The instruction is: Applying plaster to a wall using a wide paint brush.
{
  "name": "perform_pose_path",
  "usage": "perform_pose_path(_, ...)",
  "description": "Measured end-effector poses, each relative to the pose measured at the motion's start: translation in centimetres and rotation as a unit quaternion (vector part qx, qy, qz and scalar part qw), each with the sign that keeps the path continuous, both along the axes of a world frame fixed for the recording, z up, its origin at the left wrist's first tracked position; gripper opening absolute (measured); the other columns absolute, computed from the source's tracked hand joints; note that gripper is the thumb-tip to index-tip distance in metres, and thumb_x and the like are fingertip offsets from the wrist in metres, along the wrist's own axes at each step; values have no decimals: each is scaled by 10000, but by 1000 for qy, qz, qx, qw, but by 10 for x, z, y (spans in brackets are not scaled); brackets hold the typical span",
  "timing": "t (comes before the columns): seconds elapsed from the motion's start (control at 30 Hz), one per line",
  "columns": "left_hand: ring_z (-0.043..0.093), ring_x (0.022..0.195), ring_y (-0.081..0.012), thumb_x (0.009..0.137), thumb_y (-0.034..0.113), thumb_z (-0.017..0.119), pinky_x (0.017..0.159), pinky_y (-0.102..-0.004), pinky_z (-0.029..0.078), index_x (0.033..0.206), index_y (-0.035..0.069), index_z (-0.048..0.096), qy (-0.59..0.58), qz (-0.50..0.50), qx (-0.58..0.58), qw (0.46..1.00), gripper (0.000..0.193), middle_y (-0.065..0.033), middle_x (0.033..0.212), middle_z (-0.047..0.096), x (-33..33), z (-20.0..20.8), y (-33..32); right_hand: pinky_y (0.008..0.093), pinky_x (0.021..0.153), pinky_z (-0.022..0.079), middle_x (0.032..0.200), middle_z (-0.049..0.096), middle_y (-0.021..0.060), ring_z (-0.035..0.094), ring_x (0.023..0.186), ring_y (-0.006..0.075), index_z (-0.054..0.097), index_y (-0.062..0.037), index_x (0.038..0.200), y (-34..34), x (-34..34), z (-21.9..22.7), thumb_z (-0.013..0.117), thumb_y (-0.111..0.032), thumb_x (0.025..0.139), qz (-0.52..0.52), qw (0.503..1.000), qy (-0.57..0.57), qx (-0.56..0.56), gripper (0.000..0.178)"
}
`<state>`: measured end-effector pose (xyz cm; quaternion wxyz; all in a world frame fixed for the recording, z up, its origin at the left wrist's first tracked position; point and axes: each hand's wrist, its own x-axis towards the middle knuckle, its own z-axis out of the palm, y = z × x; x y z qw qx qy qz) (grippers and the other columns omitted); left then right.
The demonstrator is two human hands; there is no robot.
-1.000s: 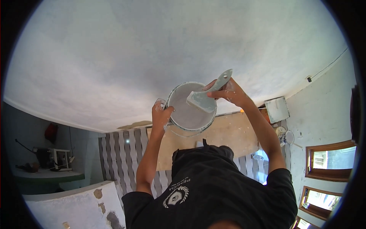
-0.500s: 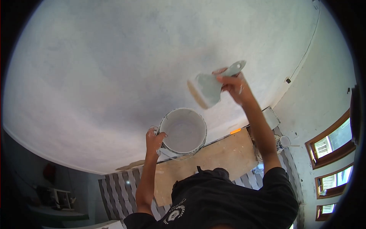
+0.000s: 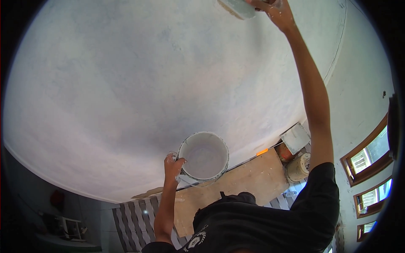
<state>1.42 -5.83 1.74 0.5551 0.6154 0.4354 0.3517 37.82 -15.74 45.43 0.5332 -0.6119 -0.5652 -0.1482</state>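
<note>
A white paint bucket [image 3: 204,145] with a smeared rim is gripped at its left edge by my left hand [image 3: 173,165], thumb over the rim. Pale paint coats its inside. High up at the top edge of the picture, my right hand [image 3: 276,12], spotted with paint, is closed on a wide paintbrush [image 3: 241,7] with a pale grey-green body. Its handle end is cut off by the frame. The tan bristles are at or close to the patchy white wall [image 3: 160,71]; whether they touch it I cannot tell.
Below lies a brown board [image 3: 249,170] on a grey patterned floor [image 3: 135,217]. An orange-handled tool [image 3: 262,152] rests by the wall's foot. At right stand a paint-stained container [image 3: 298,167] and a whitish box-like object [image 3: 296,137]. Wood-framed windows [image 3: 366,154] line the right wall.
My right hand has risen with the paintbrush, from above the bucket to the top of the picture, arm stretched out. The bucket sits slightly lower in view, still in my left hand.
</note>
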Motion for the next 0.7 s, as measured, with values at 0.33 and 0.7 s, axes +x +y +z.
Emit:
perform_pose_path(0.33,535,621,-186,596,75,694,579,-334,441,786,3,560,13,15,-30,999,244,-88,702,581,6,30,-12,365,860,527,1001,691,119,652,935,213,672,-25,1064,6,-4,32,758,-248,822,-53,985,-146,-72,341)
perform_pose_path(0.7,555,600,-160,649,27,676,556,-284,432,861,15,532,15,-5,10,1000,256,-68,693,581,-3,-16,6,316,760,545,984,718,148,688,792,234,719,-64,1042,53,-25,140,684,-89,776,-12,891,-407,200,269)
